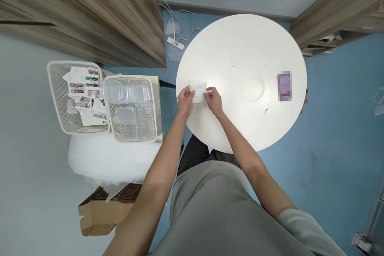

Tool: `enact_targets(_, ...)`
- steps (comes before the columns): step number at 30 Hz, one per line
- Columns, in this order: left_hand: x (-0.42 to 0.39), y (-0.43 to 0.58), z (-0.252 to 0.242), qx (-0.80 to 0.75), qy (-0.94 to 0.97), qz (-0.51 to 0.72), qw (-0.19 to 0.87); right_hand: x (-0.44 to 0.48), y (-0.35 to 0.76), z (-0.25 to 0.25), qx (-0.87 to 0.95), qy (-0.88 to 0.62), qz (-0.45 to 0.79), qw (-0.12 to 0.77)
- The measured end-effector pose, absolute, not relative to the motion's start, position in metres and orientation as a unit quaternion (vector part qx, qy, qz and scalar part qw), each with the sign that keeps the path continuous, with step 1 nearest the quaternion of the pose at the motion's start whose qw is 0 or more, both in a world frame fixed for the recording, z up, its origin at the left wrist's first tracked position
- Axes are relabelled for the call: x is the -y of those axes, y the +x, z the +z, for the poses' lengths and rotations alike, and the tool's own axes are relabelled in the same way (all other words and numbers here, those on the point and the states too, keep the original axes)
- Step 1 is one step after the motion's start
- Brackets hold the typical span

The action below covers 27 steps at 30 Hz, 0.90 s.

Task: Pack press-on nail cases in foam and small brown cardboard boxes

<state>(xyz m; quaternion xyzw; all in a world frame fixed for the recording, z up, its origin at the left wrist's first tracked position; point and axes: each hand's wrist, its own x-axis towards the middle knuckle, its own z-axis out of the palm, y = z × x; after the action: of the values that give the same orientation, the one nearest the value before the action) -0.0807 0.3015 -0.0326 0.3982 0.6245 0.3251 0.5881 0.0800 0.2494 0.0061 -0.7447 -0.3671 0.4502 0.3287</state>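
Observation:
Both hands are at the left part of the round white table [234,48]. Between them is a small white rectangular piece [198,91], flat and pale; whether it is a card, a folded sheet or a packet I cannot tell. My left hand [185,101] pinches its left edge, thumb on top. At the right edge, the thumb and fingers of my right hand [213,101] are closed on the same piece. It lies on or just above the tabletop.
A blurred purple item [285,86] lies at the table's right. To the left stand a basket of clear plastic boxes [133,108] and a basket of carded small items [84,90]. Below are white wrapping material [111,160] and an open cardboard box [105,212]. A power strip [175,43] lies on the floor.

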Motion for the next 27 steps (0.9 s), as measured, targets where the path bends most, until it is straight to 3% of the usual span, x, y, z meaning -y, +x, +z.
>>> enact_targets(8,-0.347,-0.078,-0.05,-0.682,0.482,0.247,0.491,-0.294,0.067,-0.01,0.375,-0.805,0.385,0.25)
enact_targets(13,-0.347,-0.066,-0.033,-0.7,0.504,0.204,0.462,-0.298,0.062,-0.007,0.358,-0.825,0.385,0.207)
enact_targets(16,-0.339,-0.069,-0.017,-0.708,0.472,0.23,0.472,-0.292,0.064,0.003,0.355,-0.824,0.378,0.229)
enact_targets(21,-0.276,-0.104,0.017,-0.68,0.456,0.306,0.486,-0.245,0.071,0.03,0.356,-0.805,0.391,0.27)
enact_targets(27,-0.138,-0.149,0.058,-0.707,0.434,0.278,0.485,-0.15,0.074,0.058,0.379,-0.759,0.452,0.275)
